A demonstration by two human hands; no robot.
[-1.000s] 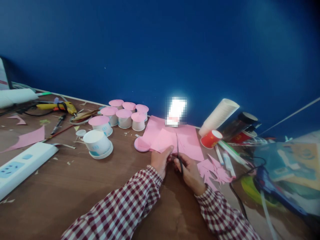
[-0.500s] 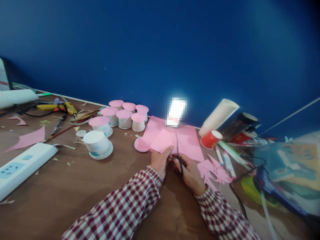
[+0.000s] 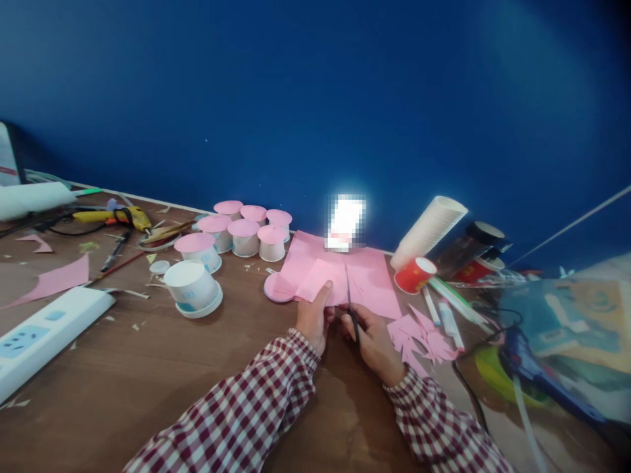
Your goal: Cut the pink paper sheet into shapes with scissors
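Observation:
Pinched in my left hand (image 3: 315,315) is a piece of pink paper (image 3: 321,277), thumb on top and fingers underneath. My right hand (image 3: 374,338) is closed round the dark handles of a pair of scissors (image 3: 350,289), whose blades point away from me along the right side of that piece. Beneath and behind it lies a larger pink sheet (image 3: 377,282). Left of my left hand, several round pink paper discs (image 3: 277,289) are stacked on the brown table (image 3: 236,387). Whether the blades are biting into the paper I cannot tell.
Several pink-topped paper cups (image 3: 245,236) stand at the back left, near an uncovered white cup (image 3: 192,286). A power strip (image 3: 54,332) and yellow glue gun (image 3: 118,215) lie left. To the right are a cup stack (image 3: 428,230), red cup (image 3: 415,274), pink scraps (image 3: 424,338) and blue glue gun (image 3: 547,378).
My left thumb has shifted slightly left and up on the pink paper. The scissors stay beside the paper, with my right hand almost in the same place.

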